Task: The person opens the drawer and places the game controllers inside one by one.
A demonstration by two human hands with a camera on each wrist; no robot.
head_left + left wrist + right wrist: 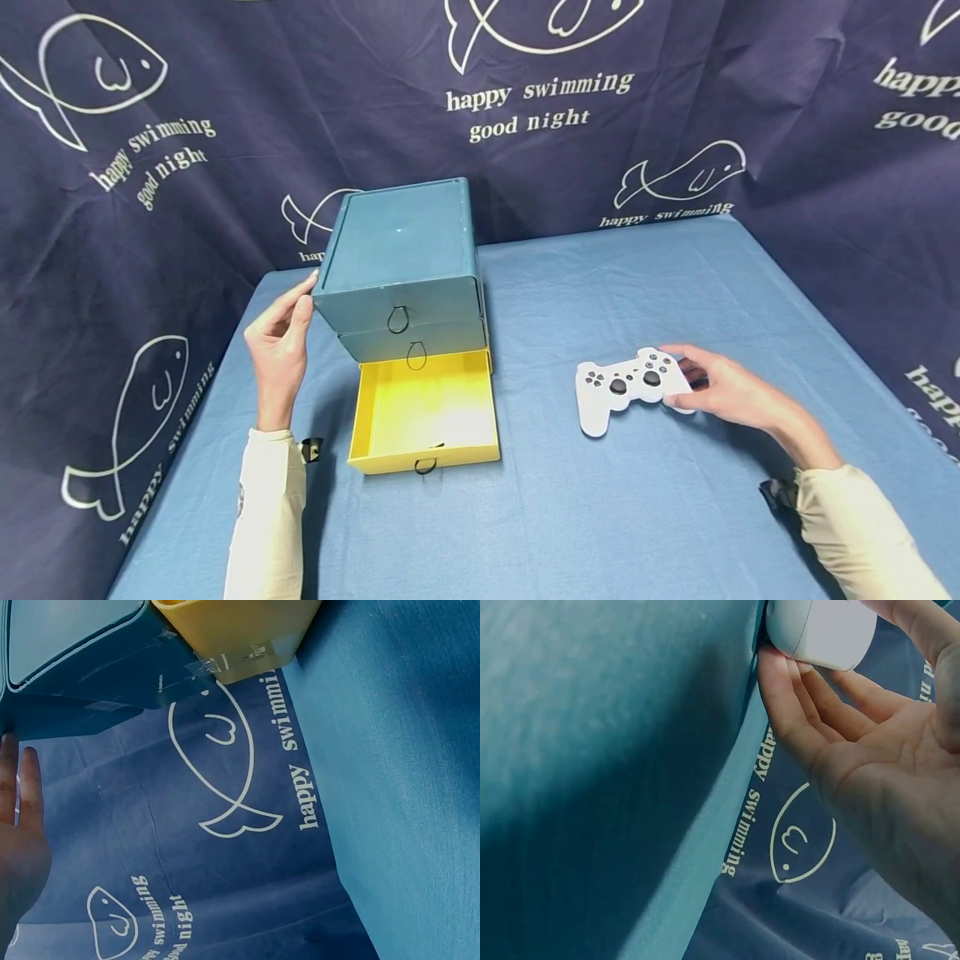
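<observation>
A white game controller (596, 408) lies face up on the right part of the cloth. My right hand (731, 390) holds it by its right grip, thumb on the near side and fingers on the far side; the right wrist view shows the end of that grip (832, 634) between them. At the left stands a blue drawer cabinet (405, 237) with a yellow bottom drawer (427, 408) pulled out. My left hand (279, 350) touches the cabinet's left side near its front top corner, its fingers extended. In the left wrist view, only part of that hand (22, 847) shows.
Two blue drawers (442, 307) with black loop pulls sit closed above the yellow one. Light blue cloth (547, 500) covers the table. A dark navy curtain (540, 183) with white fish and lettering hangs behind and at the sides.
</observation>
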